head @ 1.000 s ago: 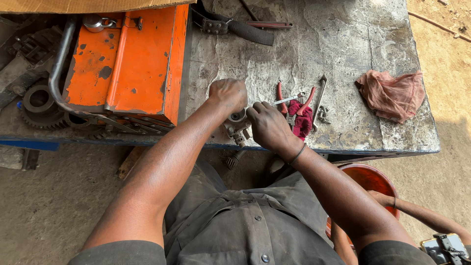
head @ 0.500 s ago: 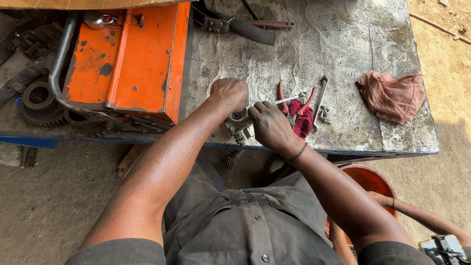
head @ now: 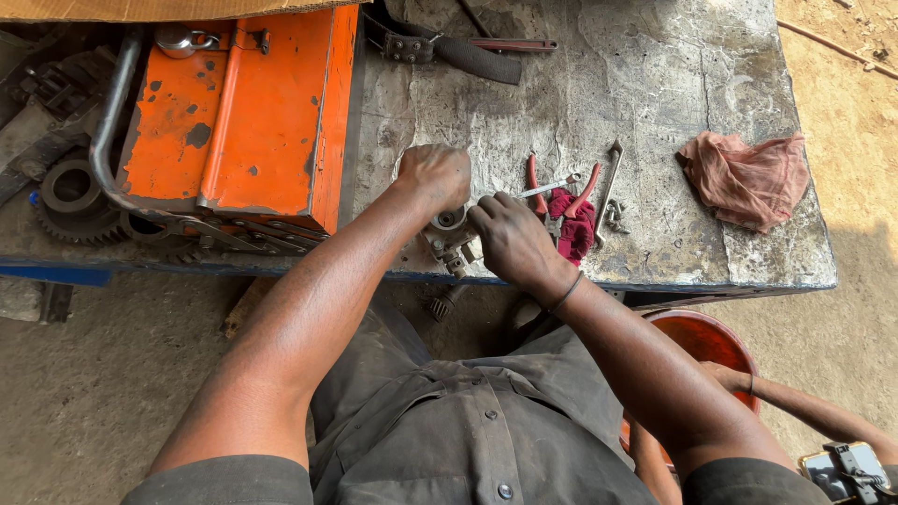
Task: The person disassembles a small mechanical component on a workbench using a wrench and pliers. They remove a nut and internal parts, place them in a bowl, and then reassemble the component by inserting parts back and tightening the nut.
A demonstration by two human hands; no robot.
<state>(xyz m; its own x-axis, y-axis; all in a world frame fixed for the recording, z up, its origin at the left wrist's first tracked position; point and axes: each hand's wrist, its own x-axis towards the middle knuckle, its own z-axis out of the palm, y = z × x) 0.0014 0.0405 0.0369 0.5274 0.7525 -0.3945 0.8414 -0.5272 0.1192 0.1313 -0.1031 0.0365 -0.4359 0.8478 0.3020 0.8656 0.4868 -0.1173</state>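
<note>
Two hands meet over a small metal part [head: 449, 234] at the bench's [head: 655, 84] near edge; the left hand [head: 432, 175] curls closed over its top; the right hand [head: 513, 238] grips its side, fingers [head: 486, 210] bent; red pliers [head: 561, 201] lie just beside.

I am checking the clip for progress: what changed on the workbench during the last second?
Almost nothing visibly changed. The left hand and right hand keep gripping the small metal part at the bench edge. The red-handled pliers, pink rag and orange toolbox stayed in place.
</note>
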